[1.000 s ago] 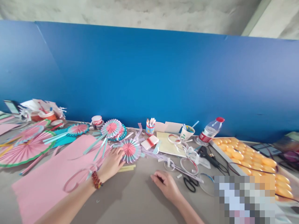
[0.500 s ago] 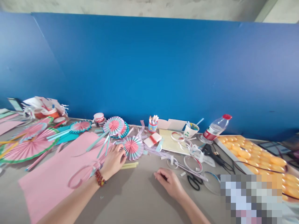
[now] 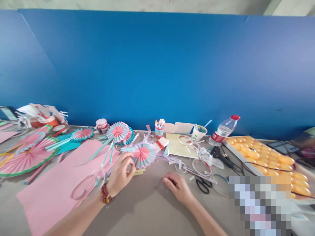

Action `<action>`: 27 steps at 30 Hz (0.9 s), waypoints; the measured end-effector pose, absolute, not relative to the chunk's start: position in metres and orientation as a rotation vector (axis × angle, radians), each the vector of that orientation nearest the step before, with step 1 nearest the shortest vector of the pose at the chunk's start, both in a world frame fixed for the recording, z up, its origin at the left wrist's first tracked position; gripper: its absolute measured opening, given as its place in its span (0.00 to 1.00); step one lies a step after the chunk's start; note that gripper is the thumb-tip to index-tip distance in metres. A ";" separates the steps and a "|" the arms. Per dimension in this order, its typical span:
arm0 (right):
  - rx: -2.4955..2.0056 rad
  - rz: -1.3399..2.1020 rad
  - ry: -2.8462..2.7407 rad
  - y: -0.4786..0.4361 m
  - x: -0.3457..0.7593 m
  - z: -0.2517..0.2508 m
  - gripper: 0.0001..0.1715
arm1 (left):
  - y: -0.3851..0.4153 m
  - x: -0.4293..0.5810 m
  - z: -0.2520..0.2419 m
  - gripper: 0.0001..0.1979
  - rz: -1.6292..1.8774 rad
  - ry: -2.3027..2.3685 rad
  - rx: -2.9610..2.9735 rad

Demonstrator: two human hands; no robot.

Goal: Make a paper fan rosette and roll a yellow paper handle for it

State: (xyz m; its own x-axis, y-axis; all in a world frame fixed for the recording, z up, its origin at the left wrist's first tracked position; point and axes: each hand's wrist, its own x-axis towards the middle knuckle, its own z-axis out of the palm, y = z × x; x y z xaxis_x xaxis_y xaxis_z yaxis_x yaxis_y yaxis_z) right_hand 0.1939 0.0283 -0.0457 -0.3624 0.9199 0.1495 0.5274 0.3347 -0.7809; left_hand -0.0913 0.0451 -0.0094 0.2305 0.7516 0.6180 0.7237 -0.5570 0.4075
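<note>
My left hand (image 3: 122,172), with a beaded bracelet on the wrist, pinches the left edge of a round pleated paper fan (image 3: 144,155) in pink, pale blue and lilac. The fan is tilted a little above the table, over some yellow strips (image 3: 139,172). My right hand (image 3: 177,186) rests on the grey table to the right, its fingers curled in with nothing visible in them. Beyond my left hand lies another pleated fan (image 3: 118,132) on pale blue sticks. Black-handled scissors (image 3: 203,186) lie right of my right hand.
Large pink paper (image 3: 56,186) spreads at left, beside larger fans (image 3: 29,154). At the back stand a pen cup (image 3: 159,131), a paper cup (image 3: 198,133) and a water bottle (image 3: 222,132). A glue gun (image 3: 222,157) with a cord lies near an orange bubbled tray (image 3: 268,160).
My left hand has taken hold of the pleated fan and shifted it slightly right, off the table. My right hand has barely moved. The view has turned a little.
</note>
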 end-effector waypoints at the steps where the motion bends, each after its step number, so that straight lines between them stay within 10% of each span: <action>1: -1.263 0.870 -2.005 0.027 0.193 -0.045 0.27 | 0.042 -0.088 -0.010 0.05 1.228 1.446 2.472; 27: -1.553 0.643 -1.807 0.030 0.198 -0.040 0.11 | 0.054 -0.105 -0.024 0.04 0.564 1.459 2.625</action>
